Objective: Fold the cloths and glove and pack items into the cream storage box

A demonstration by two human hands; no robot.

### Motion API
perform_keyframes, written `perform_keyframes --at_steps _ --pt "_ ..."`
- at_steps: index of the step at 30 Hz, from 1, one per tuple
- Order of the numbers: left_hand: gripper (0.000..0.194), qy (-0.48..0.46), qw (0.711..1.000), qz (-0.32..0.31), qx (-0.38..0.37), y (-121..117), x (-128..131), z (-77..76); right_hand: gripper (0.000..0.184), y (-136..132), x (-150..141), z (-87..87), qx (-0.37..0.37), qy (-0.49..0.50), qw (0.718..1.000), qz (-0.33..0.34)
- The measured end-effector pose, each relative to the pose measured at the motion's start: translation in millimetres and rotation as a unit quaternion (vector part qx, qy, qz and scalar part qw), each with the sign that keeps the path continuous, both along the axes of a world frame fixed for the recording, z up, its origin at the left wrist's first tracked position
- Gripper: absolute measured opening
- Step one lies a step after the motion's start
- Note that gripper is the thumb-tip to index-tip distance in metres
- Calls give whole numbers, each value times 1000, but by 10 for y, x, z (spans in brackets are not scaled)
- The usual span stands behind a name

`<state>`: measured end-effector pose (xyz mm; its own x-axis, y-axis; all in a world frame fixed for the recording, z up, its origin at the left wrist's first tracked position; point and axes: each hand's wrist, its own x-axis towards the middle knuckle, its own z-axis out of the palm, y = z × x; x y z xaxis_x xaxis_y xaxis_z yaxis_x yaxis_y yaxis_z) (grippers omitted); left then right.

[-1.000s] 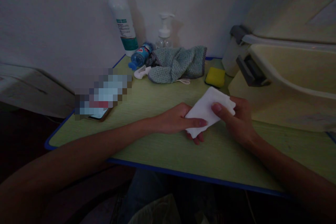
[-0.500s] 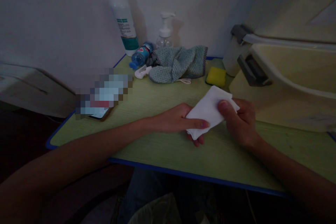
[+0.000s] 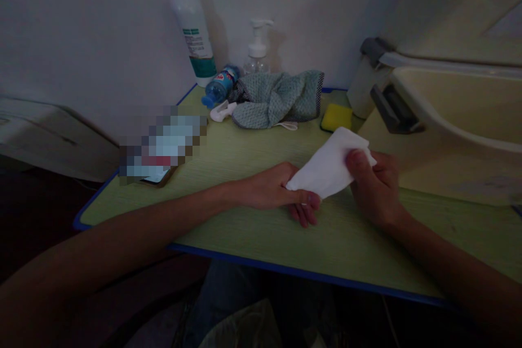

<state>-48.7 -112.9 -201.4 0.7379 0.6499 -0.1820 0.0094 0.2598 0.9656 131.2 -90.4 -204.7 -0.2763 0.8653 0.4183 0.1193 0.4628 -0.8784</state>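
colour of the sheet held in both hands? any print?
Plain white; no print visible on the sheet. Shows best in the head view.

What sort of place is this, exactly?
Probably a household cleaning corner, though the room's wider use isn't shown. The clues are a pump bottle, a rumpled grey-blue cloth and a yellow sponge, all together on a green table.
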Motion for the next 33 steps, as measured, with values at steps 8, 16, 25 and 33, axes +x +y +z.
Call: perform_keyframes --at_steps 8,16,25,33 --pt "26 26 999 18 45 -19 -5 64 50 6 25 48 -23 14 1000 1" --pt "36 48 996 55 57 31 -19 70 52 -72 -60 221 17 -85 991 105" --pt "39 42 997 57 36 -3 -12 47 46 -92 -95 212 55 -104 983 139" --pt "49 -10 999 40 -31 -23 -24 44 49 -104 -114 214 66 -119 982 131"
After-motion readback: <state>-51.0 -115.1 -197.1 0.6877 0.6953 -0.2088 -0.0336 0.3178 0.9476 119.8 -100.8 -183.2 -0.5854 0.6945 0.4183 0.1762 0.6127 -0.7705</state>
